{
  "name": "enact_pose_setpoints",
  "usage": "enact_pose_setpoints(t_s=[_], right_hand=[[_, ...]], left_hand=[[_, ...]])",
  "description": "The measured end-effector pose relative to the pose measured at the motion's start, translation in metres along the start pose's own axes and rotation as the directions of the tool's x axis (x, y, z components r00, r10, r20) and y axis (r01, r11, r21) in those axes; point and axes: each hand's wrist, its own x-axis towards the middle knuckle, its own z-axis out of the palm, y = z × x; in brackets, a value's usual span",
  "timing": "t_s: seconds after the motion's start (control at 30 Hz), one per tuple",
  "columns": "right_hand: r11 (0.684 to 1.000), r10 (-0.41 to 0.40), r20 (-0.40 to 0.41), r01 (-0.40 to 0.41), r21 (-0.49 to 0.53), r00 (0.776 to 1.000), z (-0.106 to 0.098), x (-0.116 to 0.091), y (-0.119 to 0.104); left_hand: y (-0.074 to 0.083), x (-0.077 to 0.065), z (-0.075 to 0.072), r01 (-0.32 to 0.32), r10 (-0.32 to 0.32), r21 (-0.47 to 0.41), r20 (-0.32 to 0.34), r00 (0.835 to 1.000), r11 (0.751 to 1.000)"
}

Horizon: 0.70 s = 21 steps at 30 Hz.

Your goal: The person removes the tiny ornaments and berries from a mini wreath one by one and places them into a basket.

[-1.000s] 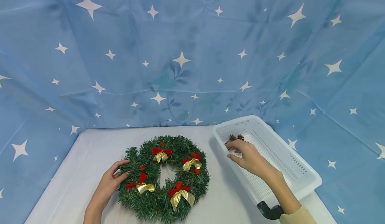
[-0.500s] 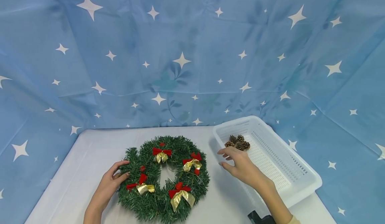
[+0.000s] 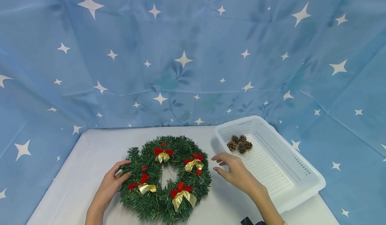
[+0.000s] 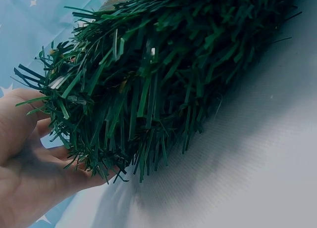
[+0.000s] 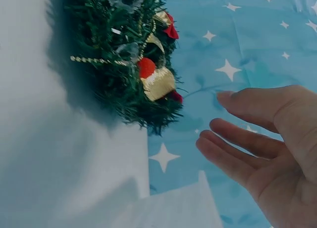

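At lower left, the left hand (image 3: 110, 183) grips the edge of the wreath (image 3: 164, 198) at lower centre; a light hold should steady it without crushing the greenery. The right hand (image 3: 236, 173), empty with thumb and fingers apart, hovers before the basket (image 3: 268, 164) at lower right.

From far away, I look through all three views, and I can't read any words, letters, numbers, brand names, labels or signs on anything I see.
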Motion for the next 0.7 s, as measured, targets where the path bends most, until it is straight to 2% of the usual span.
enact_pose_setpoints(t_s=[0.47,0.53,0.7], right_hand=[[0.986,-0.042,0.037,0.036,0.162,0.998,0.034,0.007,0.008],[0.986,-0.058,0.035,0.052,0.157,0.998,0.037,0.009,0.008],[0.993,-0.100,0.018,0.098,0.071,0.995,0.044,0.011,0.007]], left_hand=[[-0.001,-0.001,0.000,0.003,-0.003,0.006,-0.005,1.000,1.000],[-0.001,-0.001,0.000,0.002,-0.002,0.006,-0.004,1.000,1.000],[-0.001,-0.001,-0.001,0.004,-0.004,0.006,-0.001,1.000,1.000]])
